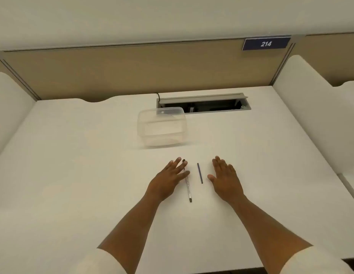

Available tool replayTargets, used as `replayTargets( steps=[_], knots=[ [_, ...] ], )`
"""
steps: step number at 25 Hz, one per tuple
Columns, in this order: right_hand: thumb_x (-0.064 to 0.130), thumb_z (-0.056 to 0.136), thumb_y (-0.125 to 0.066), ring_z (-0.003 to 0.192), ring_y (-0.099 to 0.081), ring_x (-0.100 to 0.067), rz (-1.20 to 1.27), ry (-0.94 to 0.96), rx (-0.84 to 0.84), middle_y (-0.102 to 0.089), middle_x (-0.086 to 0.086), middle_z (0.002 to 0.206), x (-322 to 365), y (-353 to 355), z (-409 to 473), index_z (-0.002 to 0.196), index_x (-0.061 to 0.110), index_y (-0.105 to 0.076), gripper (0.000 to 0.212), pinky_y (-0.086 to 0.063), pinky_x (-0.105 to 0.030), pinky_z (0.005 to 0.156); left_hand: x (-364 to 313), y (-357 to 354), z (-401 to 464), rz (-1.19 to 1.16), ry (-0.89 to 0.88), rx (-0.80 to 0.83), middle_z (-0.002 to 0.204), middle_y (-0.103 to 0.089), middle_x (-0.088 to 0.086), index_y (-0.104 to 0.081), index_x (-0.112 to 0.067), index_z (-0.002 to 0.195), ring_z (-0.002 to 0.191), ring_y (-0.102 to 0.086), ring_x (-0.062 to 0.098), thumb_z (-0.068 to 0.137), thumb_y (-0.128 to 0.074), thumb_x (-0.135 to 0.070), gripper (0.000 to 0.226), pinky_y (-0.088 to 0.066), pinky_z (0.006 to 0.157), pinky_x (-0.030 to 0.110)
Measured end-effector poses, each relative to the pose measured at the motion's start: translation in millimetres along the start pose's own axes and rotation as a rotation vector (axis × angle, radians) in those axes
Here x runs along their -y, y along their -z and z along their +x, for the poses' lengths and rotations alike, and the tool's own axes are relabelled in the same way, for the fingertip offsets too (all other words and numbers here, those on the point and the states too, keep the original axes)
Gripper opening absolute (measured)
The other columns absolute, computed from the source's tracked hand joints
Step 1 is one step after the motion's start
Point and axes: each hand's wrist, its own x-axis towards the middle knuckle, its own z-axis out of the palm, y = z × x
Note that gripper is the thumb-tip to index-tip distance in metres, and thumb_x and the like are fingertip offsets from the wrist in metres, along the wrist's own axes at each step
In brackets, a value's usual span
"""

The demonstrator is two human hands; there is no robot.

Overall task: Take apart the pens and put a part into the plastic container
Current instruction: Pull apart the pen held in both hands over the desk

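A clear-barrelled pen with dark ends lies lengthwise on the white desk. My left hand rests flat just left of it, fingers spread, thumb and index finger over the pen's upper part. A thin dark blue stick-like pen part lies to the right of the pen. My right hand lies flat and open to the right of that part, not touching it. The clear plastic container stands farther back, with nothing visible inside.
An open cable hatch is set into the desk behind the container. A beige partition with a blue "214" label closes the back. White side panels flank the desk.
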Motion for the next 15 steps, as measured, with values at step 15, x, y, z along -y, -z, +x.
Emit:
replayTargets(
  steps=[15],
  knots=[
    [0.045, 0.097, -0.023, 0.153, -0.004, -0.019, 0.028, -0.058, 0.063, -0.008, -0.001, 0.166, -0.1, -5.3, -8.8, 0.157, 0.015, -0.016, 0.067, -0.001, -0.039, 0.124, -13.2, 2.5, 11.0, -0.140, 0.127, 0.134, 0.149, -0.044, -0.009, -0.063, -0.019, 0.096, 0.147, -0.021, 0.014, 0.098, -0.051, -0.011, 0.015, -0.040, 0.106, 0.036]
  ],
)
